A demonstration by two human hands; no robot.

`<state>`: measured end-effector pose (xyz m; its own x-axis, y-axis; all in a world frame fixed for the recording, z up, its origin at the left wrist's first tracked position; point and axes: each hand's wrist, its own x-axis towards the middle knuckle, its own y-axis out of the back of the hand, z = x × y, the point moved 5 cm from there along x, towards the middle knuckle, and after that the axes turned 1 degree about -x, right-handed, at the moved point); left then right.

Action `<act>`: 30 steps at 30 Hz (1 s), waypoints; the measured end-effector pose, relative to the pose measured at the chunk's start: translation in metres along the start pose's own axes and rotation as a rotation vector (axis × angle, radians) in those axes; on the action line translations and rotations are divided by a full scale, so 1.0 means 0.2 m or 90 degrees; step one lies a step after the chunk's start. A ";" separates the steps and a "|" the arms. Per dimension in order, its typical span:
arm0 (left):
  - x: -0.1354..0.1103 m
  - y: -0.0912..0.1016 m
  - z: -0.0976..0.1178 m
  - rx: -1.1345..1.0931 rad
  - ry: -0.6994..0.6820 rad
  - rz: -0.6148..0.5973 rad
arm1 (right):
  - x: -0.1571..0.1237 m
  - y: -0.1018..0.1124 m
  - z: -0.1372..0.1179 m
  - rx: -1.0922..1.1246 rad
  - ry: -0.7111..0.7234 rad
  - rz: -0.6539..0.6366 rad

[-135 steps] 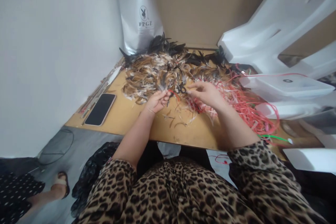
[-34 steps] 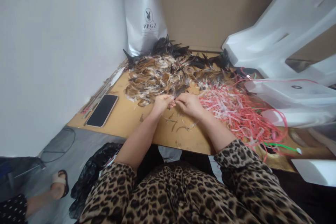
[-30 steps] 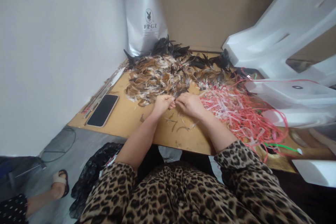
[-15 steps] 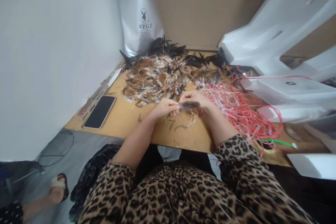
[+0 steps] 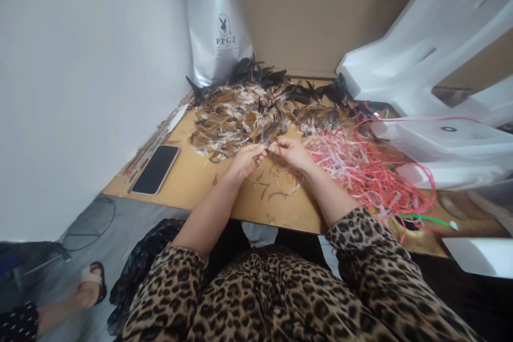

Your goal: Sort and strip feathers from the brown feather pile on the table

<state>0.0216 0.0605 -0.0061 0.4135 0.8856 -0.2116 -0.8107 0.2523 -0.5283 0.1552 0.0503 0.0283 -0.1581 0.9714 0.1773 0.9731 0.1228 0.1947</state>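
Observation:
My left hand (image 5: 245, 161) and my right hand (image 5: 291, 152) meet fingertip to fingertip at the near edge of a heap of brown, white and black feathers (image 5: 248, 112) on a wooden table (image 5: 200, 179). Both hands are closed in a pinch on something small and dark between them, too small to name. Loose feather scraps (image 5: 276, 189) lie on the table just below my hands. A tangle of red and pink strips (image 5: 360, 165) spreads to the right of my right hand.
A black phone (image 5: 155, 169) lies face up at the table's left, beside thin rods (image 5: 154, 139). A white bag (image 5: 218, 24) stands against the cardboard back wall. White foam pieces (image 5: 433, 64) crowd the right side. Another person's sandalled foot (image 5: 88, 283) rests on the floor at lower left.
Half a second ago my hands held a dark feather tuft a little nearer me; now they have moved back to the heap's edge, pinched together, and the tuft no longer shows.

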 end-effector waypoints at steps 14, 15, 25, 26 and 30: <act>0.01 0.02 0.02 -0.156 0.047 -0.016 | -0.02 -0.02 0.10 0.195 -0.171 -0.059; 0.01 0.02 0.02 -0.152 0.043 -0.019 | -0.01 -0.01 0.10 0.197 -0.168 -0.049; 0.01 0.02 0.02 -0.126 0.031 -0.015 | 0.00 -0.02 0.01 0.191 -0.084 0.054; 0.01 0.03 0.02 -0.125 0.030 -0.013 | 0.00 -0.02 0.01 0.196 -0.091 0.061; 0.01 0.02 0.02 -0.129 0.032 -0.013 | 0.00 -0.02 0.02 0.197 -0.080 0.137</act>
<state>0.0177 0.0642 -0.0061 0.4539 0.8589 -0.2373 -0.7042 0.1826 -0.6861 0.1526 0.0515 0.0239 0.0586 0.9965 0.0588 0.9892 -0.0500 -0.1378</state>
